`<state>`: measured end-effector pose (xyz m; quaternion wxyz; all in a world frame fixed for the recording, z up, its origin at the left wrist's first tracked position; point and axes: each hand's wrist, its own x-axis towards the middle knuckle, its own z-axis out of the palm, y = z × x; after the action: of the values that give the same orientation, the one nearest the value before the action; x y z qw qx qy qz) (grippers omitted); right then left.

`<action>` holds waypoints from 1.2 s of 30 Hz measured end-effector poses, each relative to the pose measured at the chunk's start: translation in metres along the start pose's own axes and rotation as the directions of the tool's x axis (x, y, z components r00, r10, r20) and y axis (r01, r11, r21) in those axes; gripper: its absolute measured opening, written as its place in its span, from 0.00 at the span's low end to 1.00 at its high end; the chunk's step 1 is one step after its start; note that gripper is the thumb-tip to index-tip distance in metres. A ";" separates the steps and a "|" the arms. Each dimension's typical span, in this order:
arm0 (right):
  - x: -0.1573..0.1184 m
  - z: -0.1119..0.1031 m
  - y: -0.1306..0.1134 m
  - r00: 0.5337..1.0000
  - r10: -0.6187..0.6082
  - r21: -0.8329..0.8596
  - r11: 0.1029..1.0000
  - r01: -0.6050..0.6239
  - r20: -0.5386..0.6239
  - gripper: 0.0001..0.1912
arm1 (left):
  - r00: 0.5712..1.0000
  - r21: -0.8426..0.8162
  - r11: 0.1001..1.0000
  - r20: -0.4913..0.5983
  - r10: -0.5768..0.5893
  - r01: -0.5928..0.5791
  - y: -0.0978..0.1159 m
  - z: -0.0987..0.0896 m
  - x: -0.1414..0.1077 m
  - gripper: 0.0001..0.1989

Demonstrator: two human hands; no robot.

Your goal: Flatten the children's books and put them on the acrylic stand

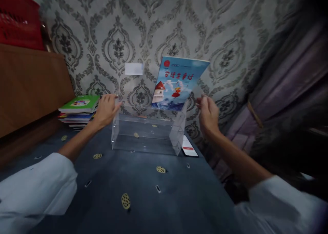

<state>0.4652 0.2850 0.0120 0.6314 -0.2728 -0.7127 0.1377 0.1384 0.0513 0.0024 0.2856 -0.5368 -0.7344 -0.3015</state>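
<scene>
A blue picture book with red Chinese lettering stands upright, tilted a little, at the back right of a clear acrylic rack. My left hand is at the rack's upper left corner, its fingers apart and holding nothing; whether it touches the rack is hard to see. To the right of the book and the rack is my right hand, apart from both, with its fingers curled together. Whether anything small is between those fingers cannot be made out.
A pile of books with a green one on top lies left of the rack. By the rack's right side is a phone. A wooden cabinet bearing a red basket stands at left, a purple curtain at right.
</scene>
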 end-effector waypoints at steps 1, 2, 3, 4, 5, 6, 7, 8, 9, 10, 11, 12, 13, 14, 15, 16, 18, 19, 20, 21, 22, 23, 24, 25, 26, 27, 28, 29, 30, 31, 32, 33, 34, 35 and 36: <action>-0.017 -0.007 -0.005 1.000 0.010 0.062 0.998 -0.010 -0.010 0.29 | 0.998 0.070 0.996 0.027 -0.063 0.061 -0.022 -0.004 -0.008 0.22; -0.035 -0.013 -0.010 1.000 0.018 0.086 0.996 -0.020 0.015 0.27 | 0.989 0.151 0.981 0.064 -0.134 0.123 -0.044 -0.008 -0.015 0.23; -0.055 -0.019 -0.017 0.998 0.027 0.099 0.995 -0.032 0.057 0.26 | 0.980 0.185 0.969 0.080 -0.183 0.166 -0.065 -0.012 -0.021 0.25; -0.074 -0.022 -0.024 0.994 0.042 0.108 0.993 -0.053 0.105 0.25 | 0.971 0.212 0.956 0.085 -0.225 0.203 -0.084 -0.015 -0.026 0.27; -0.094 -0.025 -0.031 0.986 0.052 0.117 0.991 -0.070 0.156 0.24 | 0.962 0.234 0.946 0.102 -0.255 0.226 -0.101 -0.017 -0.030 0.30; -0.114 -0.026 -0.038 0.974 0.063 0.119 0.989 -0.091 0.217 0.24 | 0.953 0.253 0.939 0.132 -0.271 0.232 -0.116 -0.019 -0.033 0.33; -0.132 -0.026 -0.045 0.956 0.075 0.115 0.987 -0.112 0.284 0.23 | 0.945 0.272 0.933 0.163 -0.285 0.235 -0.128 -0.019 -0.036 0.36; -0.150 -0.024 -0.051 0.927 0.091 0.105 0.985 -0.137 0.364 0.22 | 0.935 0.288 0.929 0.197 -0.295 0.233 -0.138 -0.019 -0.038 0.37; -0.166 -0.022 -0.056 0.896 0.107 0.100 0.981 -0.165 0.431 0.22 | 0.925 0.303 0.925 0.229 -0.302 0.227 -0.147 -0.018 -0.040 0.38; -0.182 -0.018 -0.060 0.866 0.109 0.111 0.976 -0.185 0.488 0.22 | 0.916 0.319 0.922 0.258 -0.307 0.219 -0.154 -0.016 -0.041 0.37; -0.196 -0.014 -0.064 0.835 0.106 0.121 0.972 -0.202 0.540 0.22 | 0.908 0.333 0.919 0.281 -0.309 0.210 -0.160 -0.014 -0.041 0.35; -0.210 -0.010 -0.066 0.812 0.103 0.129 0.968 -0.215 0.575 0.22 | 0.902 0.348 0.916 0.300 -0.310 0.199 -0.165 -0.013 -0.040 0.33; -0.222 -0.006 -0.068 0.793 0.104 0.135 0.964 -0.229 0.600 0.22 | 0.897 0.363 0.913 0.316 -0.309 0.186 -0.169 -0.012 -0.039 0.31; -0.233 -0.002 -0.069 0.774 0.105 0.134 0.962 -0.239 0.625 0.22 | 0.893 0.377 0.910 0.330 -0.306 0.172 -0.172 -0.011 -0.038 0.29; -0.243 0.001 -0.070 0.763 0.112 0.127 0.961 -0.246 0.637 0.22 | 0.890 0.390 0.907 0.343 -0.301 0.157 -0.176 -0.010 -0.037 0.28; -0.251 0.004 -0.071 0.751 0.117 0.120 0.960 -0.253 0.650 0.22 | 0.887 0.402 0.905 0.356 -0.295 0.139 -0.178 -0.011 -0.037 0.26; -0.263 0.008 -0.072 0.721 0.119 0.117 0.956 -0.268 0.682 0.23 | 0.881 0.421 0.902 0.384 -0.276 0.099 -0.183 -0.013 -0.037 0.25; -0.266 0.009 -0.073 0.707 0.120 0.120 0.952 -0.281 0.697 0.24 | 0.878 0.428 0.900 0.399 -0.265 0.077 -0.185 -0.015 -0.038 0.25; -0.268 0.009 -0.073 0.696 0.126 0.125 0.946 -0.298 0.707 0.24 | 0.875 0.436 0.898 0.412 -0.254 0.055 -0.187 -0.017 -0.040 0.25; -0.269 0.010 -0.072 0.688 0.138 0.130 0.938 -0.322 0.712 0.25 | 0.872 0.445 0.895 0.425 -0.245 0.034 -0.188 -0.019 -0.041 0.25; -0.269 0.010 -0.072 0.684 0.159 0.131 0.927 -0.352 0.712 0.26 | 0.868 0.454 0.891 0.436 -0.236 0.014 -0.188 -0.021 -0.043 0.25; -0.268 0.010 -0.071 0.681 0.186 0.129 0.914 -0.384 0.708 0.27 | 0.865 0.463 0.886 0.447 -0.229 -0.004 -0.188 -0.023 -0.044 0.25; -0.268 0.010 -0.070 0.677 0.212 0.127 0.901 -0.415 0.705 0.28 | 0.862 0.472 0.881 0.455 -0.223 -0.021 -0.188 -0.025 -0.045 0.25; -0.267 0.010 -0.070 0.671 0.236 0.124 0.888 -0.443 0.703 0.29 | 0.859 0.481 0.876 0.463 -0.217 -0.038 -0.187 -0.027 -0.046 0.24; -0.267 0.010 -0.069 0.666 0.256 0.122 0.877 -0.465 0.700 0.30 | 0.857 0.488 0.871 0.470 -0.210 -0.054 -0.186 -0.028 -0.047 0.24; -0.267 0.010 -0.069 0.660 0.272 0.119 0.867 -0.484 0.700 0.31 | 0.856 0.494 0.867 0.475 -0.203 -0.068 -0.185 -0.030 -0.048 0.24; -0.267 0.011 -0.069 0.653 0.284 0.117 0.858 -0.500 0.702 0.31 | 0.857 0.500 0.862 0.477 -0.196 -0.081 -0.183 -0.032 -0.048 0.23; -0.267 0.011 -0.069 0.644 0.294 0.116 0.849 -0.515 0.706 0.32 | 0.858 0.505 0.858 0.477 -0.188 -0.093 -0.182 -0.034 -0.049 0.23; -0.267 0.011 -0.069 0.635 0.303 0.115 0.841 -0.529 0.711 0.33 | 0.861 0.510 0.854 0.475 -0.180 -0.103 -0.180 -0.037 -0.050 0.22; -0.267 0.011 -0.069 0.626 0.310 0.113 0.833 -0.541 0.716 0.33 | 0.865 0.514 0.850 0.472 -0.170 -0.114 -0.178 -0.040 -0.052 0.21; -0.267 0.011 -0.069 0.620 0.314 0.113 0.827 -0.550 0.719 0.34 | 0.870 0.518 0.847 0.467 -0.159 -0.124 -0.176 -0.043 -0.055 0.19; -0.267 0.011 -0.069 0.618 0.318 0.113 0.824 -0.556 0.719 0.34 | 0.874 0.520 0.844 0.462 -0.148 -0.133 -0.174 -0.046 -0.058 0.18; -0.267 0.011 -0.069 0.620 0.321 0.116 0.821 -0.559 0.716 0.34 | 0.880 0.523 0.841 0.455 -0.137 -0.140 -0.172 -0.049 -0.061 0.18; -0.267 0.011 -0.069 0.621 0.321 0.119 0.819 -0.561 0.715 0.34 | 0.886 0.524 0.839 0.447 -0.126 -0.145 -0.170 -0.050 -0.065 0.18; -0.267 0.011 -0.069 0.622 0.320 0.124 0.817 -0.563 0.715 0.34 | 0.891 0.523 0.839 0.439 -0.115 -0.149 -0.169 -0.051 -0.069 0.19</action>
<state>0.4540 0.0805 -0.1725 0.3167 -0.2624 -0.7633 0.4983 -0.0014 -0.0700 -0.0385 0.2494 -0.4953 -0.8303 0.0557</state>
